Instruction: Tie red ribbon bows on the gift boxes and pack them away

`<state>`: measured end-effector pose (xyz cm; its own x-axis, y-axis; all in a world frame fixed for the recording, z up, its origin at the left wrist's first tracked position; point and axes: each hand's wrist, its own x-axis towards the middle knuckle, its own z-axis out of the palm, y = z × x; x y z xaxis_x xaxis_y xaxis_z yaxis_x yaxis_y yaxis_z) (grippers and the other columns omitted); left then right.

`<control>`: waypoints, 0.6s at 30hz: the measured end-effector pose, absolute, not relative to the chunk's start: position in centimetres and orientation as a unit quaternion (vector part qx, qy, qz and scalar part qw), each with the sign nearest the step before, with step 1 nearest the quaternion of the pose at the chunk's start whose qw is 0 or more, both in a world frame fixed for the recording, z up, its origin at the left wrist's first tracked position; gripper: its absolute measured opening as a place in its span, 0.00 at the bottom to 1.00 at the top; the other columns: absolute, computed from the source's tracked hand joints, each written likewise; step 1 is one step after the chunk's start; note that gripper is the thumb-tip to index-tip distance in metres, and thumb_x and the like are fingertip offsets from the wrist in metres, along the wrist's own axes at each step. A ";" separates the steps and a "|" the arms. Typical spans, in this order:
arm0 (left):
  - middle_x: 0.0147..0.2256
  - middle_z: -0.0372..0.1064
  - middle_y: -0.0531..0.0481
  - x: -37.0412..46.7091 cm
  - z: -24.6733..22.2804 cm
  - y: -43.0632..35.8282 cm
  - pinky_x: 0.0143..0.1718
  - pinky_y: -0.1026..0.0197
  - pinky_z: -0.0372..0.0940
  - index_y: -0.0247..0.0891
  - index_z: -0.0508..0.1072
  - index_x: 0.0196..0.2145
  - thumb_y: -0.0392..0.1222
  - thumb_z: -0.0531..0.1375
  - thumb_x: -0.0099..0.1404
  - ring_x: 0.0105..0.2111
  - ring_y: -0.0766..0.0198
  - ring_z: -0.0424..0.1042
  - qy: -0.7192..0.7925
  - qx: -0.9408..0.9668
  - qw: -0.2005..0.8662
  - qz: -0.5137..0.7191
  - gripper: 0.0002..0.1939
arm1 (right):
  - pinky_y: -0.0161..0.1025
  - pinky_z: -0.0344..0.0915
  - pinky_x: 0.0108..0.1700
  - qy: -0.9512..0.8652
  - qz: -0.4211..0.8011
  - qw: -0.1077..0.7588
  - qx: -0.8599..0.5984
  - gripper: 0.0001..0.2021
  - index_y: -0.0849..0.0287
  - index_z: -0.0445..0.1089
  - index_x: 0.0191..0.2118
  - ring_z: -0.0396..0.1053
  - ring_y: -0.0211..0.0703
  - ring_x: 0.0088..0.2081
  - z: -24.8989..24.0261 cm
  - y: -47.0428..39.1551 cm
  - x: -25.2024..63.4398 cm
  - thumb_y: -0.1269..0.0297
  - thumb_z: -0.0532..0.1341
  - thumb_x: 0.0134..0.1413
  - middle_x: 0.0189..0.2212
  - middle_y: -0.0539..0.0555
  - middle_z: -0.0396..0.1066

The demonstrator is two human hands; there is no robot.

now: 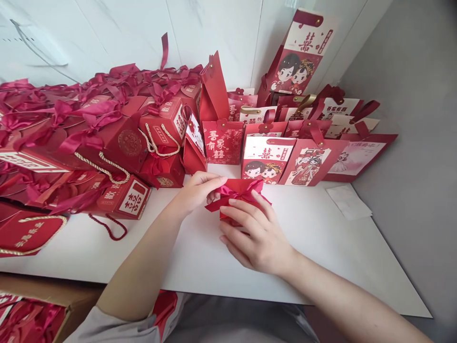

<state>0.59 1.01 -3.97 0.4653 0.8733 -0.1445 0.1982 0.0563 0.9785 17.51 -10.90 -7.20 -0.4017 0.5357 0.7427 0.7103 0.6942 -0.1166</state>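
A small red gift box [244,184] with a magenta ribbon bow [237,194] on top stands on the white table. My left hand [200,190] is closed at the box's left upper edge, its thumb along the top beside the bow; what its curled fingers press on is partly hidden. Over the box's front and right side lies my right hand [255,233], fingers stretched and apart. Its fingertips are at the bow and the front face, and it hides most of the box's lower part.
Red ribboned boxes [124,138] are stacked at the left. Red paper gift bags [269,157] stand behind the box along the wall. White paper [349,202] lies on the table [339,257] at right. A cardboard carton [80,305] holding red boxes is at lower left.
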 end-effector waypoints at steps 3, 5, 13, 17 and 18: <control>0.17 0.60 0.53 0.8 -3.6 0.7 0.19 0.65 0.52 0.36 0.70 0.18 0.54 0.65 0.63 0.18 0.70 0.57 0.413 0.647 0.582 0.269 0.23 | 0.62 0.36 0.75 -0.848 -0.146 0.346 -0.373 0.10 0.55 0.78 0.45 0.68 0.49 0.61 -7.3 -11.3 16.3 0.60 0.60 0.68 0.58 0.55 0.75; 0.17 0.60 0.53 1.0 -3.5 0.5 0.19 0.65 0.52 0.36 0.71 0.17 0.53 0.65 0.64 0.18 0.71 0.57 0.415 0.651 0.584 0.251 0.24 | 0.63 0.28 0.75 -0.852 -0.154 0.317 -0.388 0.13 0.55 0.78 0.46 0.65 0.50 0.64 -7.6 -11.5 15.3 0.59 0.57 0.69 0.62 0.54 0.71; 0.23 0.74 0.46 1.3 -4.2 0.8 0.22 0.62 0.61 0.35 0.80 0.24 0.53 0.68 0.59 0.22 0.65 0.68 0.429 0.560 0.662 0.255 0.18 | 0.62 0.23 0.75 -0.819 -0.131 0.295 -0.474 0.20 0.66 0.70 0.60 0.65 0.53 0.65 -8.2 -11.5 15.3 0.61 0.56 0.70 0.65 0.61 0.66; 0.23 0.72 0.47 0.9 -4.3 1.2 0.27 0.62 0.63 0.35 0.78 0.23 0.55 0.67 0.60 0.26 0.64 0.70 0.433 0.599 0.616 0.272 0.20 | 0.63 0.37 0.75 -0.820 -0.045 0.365 -0.438 0.23 0.72 0.65 0.64 0.66 0.55 0.65 -7.9 -11.4 16.7 0.64 0.58 0.68 0.63 0.68 0.69; 0.22 0.70 0.49 0.7 -4.2 1.2 0.27 0.62 0.63 0.35 0.77 0.23 0.56 0.66 0.61 0.25 0.65 0.68 0.432 0.613 0.601 0.274 0.21 | 0.62 0.45 0.74 -0.818 -0.022 0.396 -0.416 0.22 0.71 0.65 0.63 0.68 0.54 0.63 -7.9 -11.3 17.1 0.68 0.58 0.67 0.60 0.68 0.71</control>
